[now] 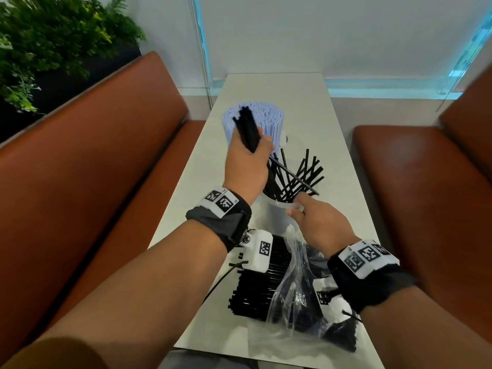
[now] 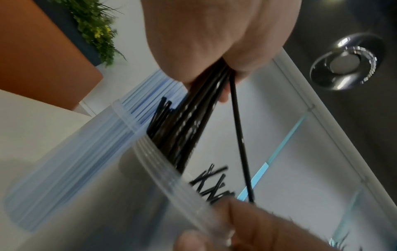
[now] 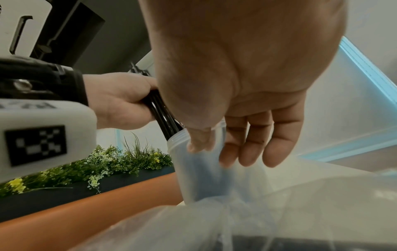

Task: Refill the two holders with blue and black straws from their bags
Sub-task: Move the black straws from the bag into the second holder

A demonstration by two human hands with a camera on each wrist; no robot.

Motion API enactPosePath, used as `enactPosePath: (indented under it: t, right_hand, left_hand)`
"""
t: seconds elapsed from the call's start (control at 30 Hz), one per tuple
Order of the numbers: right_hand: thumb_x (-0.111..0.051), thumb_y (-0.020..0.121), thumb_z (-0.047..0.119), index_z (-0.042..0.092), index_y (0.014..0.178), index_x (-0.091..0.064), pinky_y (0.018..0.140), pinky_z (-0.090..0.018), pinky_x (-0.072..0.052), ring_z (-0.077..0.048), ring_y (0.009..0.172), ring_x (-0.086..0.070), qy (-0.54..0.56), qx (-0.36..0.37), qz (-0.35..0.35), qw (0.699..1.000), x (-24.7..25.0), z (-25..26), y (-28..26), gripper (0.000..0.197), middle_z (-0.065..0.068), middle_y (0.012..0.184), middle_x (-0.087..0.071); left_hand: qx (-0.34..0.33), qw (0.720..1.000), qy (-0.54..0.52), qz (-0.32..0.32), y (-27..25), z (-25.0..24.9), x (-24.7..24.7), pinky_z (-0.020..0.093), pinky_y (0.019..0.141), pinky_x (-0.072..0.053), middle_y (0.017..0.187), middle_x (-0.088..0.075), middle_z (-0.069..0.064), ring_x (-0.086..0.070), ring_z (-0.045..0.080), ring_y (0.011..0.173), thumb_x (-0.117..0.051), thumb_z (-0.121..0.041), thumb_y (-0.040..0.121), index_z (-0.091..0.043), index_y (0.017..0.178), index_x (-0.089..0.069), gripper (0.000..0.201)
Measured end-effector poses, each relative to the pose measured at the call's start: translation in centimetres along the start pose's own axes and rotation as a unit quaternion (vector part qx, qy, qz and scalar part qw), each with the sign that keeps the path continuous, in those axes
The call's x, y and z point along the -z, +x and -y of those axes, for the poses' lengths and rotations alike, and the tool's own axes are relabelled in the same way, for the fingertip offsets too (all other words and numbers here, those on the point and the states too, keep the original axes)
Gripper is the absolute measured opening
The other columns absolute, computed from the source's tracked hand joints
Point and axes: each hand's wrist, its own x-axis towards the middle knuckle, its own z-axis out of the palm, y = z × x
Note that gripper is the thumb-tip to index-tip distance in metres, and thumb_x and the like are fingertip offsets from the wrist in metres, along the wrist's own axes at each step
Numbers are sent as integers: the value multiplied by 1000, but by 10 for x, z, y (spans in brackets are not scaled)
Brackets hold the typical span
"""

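My left hand (image 1: 250, 155) grips a bundle of black straws (image 1: 247, 126) upright, its lower ends inside the clear holder (image 1: 277, 211). Several black straws (image 1: 298, 177) lean fanned out in that holder. My right hand (image 1: 295, 207) pinches the holder's near rim between thumb and fingers. Behind stands the other holder, packed with blue straws (image 1: 266, 115). In the left wrist view the bundle (image 2: 193, 122) runs from my left hand (image 2: 214, 42) down past the rim (image 2: 163, 163). The right wrist view shows my right hand (image 3: 214, 149) at the holder (image 3: 199, 169).
A pile of black straws (image 1: 261, 286) and a crumpled clear plastic bag (image 1: 290, 288) lie on the narrow white table (image 1: 332, 145) near me. Brown benches (image 1: 93, 155) flank the table on both sides. A plant (image 1: 40, 49) stands at the back left.
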Motion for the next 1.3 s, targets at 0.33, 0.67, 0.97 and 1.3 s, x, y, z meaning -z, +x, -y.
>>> enactPosePath:
  t: [0.33,0.67,0.97,1.3]
  right_hand:
    - [-43,102,50,33,91,-39,51,-29,-31,-6,63,-52,-19,-14,21,1000,1,0,1,21,12,72,-55]
    - [-43,103,47,29,95,-42,53,-31,-32,-13,71,-53,-15,-18,27,999,3,5,0,20,14,75,-51]
    - [-46,98,58,29,100,-42,63,-36,-43,-21,84,-58,-19,26,14,999,4,-3,-3,29,6,88,-61]
    - [-47,94,65,25,131,-45,76,-39,-49,-20,94,-54,-2,37,28,999,-2,-4,-3,54,3,97,-59]
  left_hand:
    - [-43,997,-61,-22,16,-27,-6,41,84,-59,81,-65,-1,-68,15,74,-61,-17,93,-27,97,-55,12]
    - [-17,988,139,67,-8,0,-12,39,73,-54,85,-63,7,-64,22,78,-65,-32,92,-21,94,-55,16]
    - [46,963,253,86,-27,25,26,29,109,-34,137,-37,-7,-39,10,129,-74,-72,63,-27,143,-37,100]
    - [52,932,294,205,-23,34,4,30,108,-39,144,-50,-4,-48,12,132,-88,-57,63,-26,153,-17,119]
